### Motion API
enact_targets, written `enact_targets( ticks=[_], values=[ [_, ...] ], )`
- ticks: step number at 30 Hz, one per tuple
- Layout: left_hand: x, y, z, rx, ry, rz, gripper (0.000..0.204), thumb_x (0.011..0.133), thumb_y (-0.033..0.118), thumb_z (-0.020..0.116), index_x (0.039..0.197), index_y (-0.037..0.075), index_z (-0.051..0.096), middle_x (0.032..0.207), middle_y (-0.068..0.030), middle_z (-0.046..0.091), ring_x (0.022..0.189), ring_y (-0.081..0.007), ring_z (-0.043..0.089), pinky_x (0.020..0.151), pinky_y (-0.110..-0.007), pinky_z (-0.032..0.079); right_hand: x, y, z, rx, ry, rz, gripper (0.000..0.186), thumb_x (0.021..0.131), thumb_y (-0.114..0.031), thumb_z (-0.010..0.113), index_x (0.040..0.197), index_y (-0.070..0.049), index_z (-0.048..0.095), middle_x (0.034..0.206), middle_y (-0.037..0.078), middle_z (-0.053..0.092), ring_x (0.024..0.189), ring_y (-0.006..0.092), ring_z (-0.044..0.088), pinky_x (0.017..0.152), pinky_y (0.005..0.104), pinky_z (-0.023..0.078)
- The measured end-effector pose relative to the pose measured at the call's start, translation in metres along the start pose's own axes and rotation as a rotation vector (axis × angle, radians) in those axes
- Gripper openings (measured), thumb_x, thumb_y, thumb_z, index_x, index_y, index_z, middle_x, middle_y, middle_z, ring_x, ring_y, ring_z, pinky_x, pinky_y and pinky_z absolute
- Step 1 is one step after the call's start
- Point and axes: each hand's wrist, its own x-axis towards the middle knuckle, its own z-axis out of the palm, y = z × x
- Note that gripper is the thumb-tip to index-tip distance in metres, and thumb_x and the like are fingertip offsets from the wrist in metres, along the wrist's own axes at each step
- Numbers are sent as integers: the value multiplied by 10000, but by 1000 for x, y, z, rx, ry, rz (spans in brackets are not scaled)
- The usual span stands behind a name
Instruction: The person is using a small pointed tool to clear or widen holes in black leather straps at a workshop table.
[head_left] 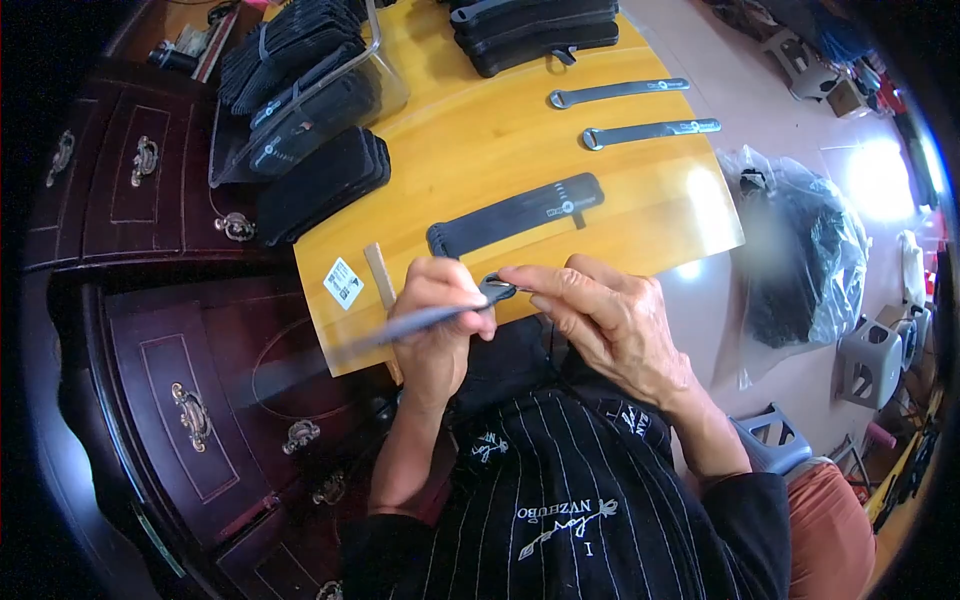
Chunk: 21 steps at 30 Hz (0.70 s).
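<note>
Head view: both hands meet just above the near edge of the yellow wooden counter (640, 215). The left hand (437, 318) is clenched around a grey strap (415, 323), whose long axis runs from lower left, out past the counter edge, up and right to a metal ring (497, 288) at its end. The right hand (600, 318) comes in from the right, its fingers (530, 277) pinched on that ring, so the strap's ring end lies between the two hands and the free tail trails leftward. Just beyond the hands, a black pouch (515, 213) lies flat on the counter, its long axis roughly parallel to the strap. Two more grey straps (618, 92) lie farther back.
</note>
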Motion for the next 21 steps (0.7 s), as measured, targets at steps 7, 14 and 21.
enact_targets(
  ticks=[7, 14, 21],
  values=[
    [-2, -7, 41, -251, 389, -157, 211, 832, 114, 720, 885, 34, 532, 1017, -69, 485, 758, -144, 567, 655, -285, 502, -8, -28, -1, -305, 126, 125, 432, 780, -64, 678, 1191, -194, 637, 627, 35, 476, 505, 187, 544, 448, 319, 427],
    [-10, -14, 41, 282, 305, -166, 148, 830, 88, 725, 842, -24, 628, 823, -71, 672, 736, -119, 608, 696, -245, 492, -6, -39, -7, -289, 50, 192, 366, 788, -83, 669, 1144, -167, 659, 635, 53, 497, 506, 207, 549, 459, 324, 437],
    [-17, -19, 34, 380, 240, -45, 123, 867, 70, 677, 815, -23, 617, 820, -73, 670, 721, -120, 619, 666, -256, 503, -7, -28, -10, -145, -30, 212, 306, 799, -134, 640, 1103, -158, 640, 687, 62, 546, 554, 252, 600, 477, 353, 469]
  ],
)
